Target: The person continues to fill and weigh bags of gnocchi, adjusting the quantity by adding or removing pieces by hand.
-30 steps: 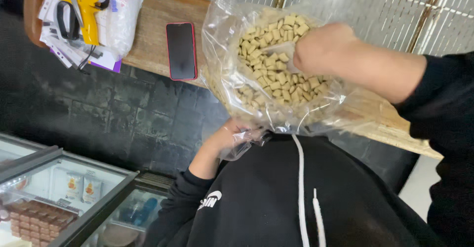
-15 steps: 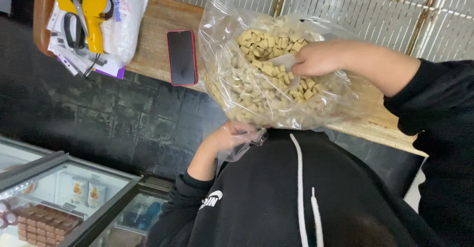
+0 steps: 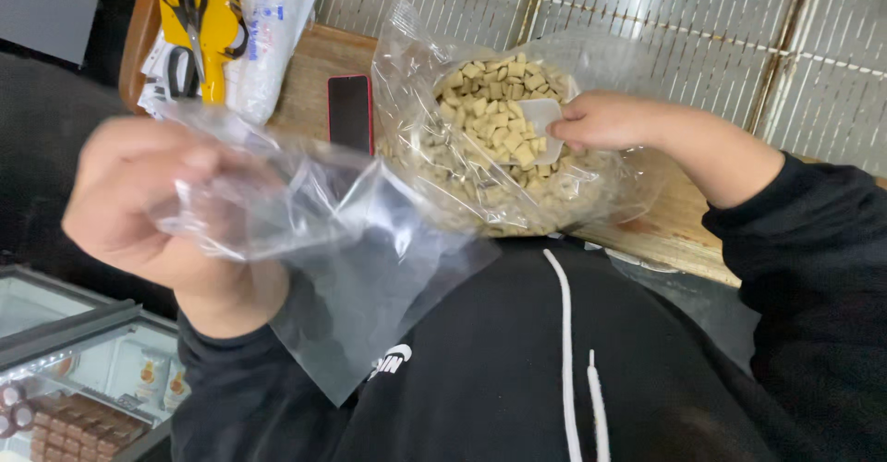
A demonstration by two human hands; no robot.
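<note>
A big clear plastic bag [image 3: 434, 148] full of small tan cubes [image 3: 490, 111] lies open on the wooden counter [image 3: 309, 83]. My right hand [image 3: 605, 120] is inside its mouth, gripping a white plastic scoop [image 3: 543, 125] that rests on the cubes. My left hand [image 3: 143, 203] is raised close to the camera, pinching the top of a small empty clear bag [image 3: 342, 268] that hangs down over my black hooded top.
A phone with a red case [image 3: 350, 113] lies on the counter just left of the big bag. Further left sit black-handled scissors on a yellow card [image 3: 199, 28] and wrapped packets. A glass display case [image 3: 83, 379] with boxes is at the lower left.
My left hand has come up from my chest toward the camera with the small empty bag. My right hand stays in the big bag with the scoop.
</note>
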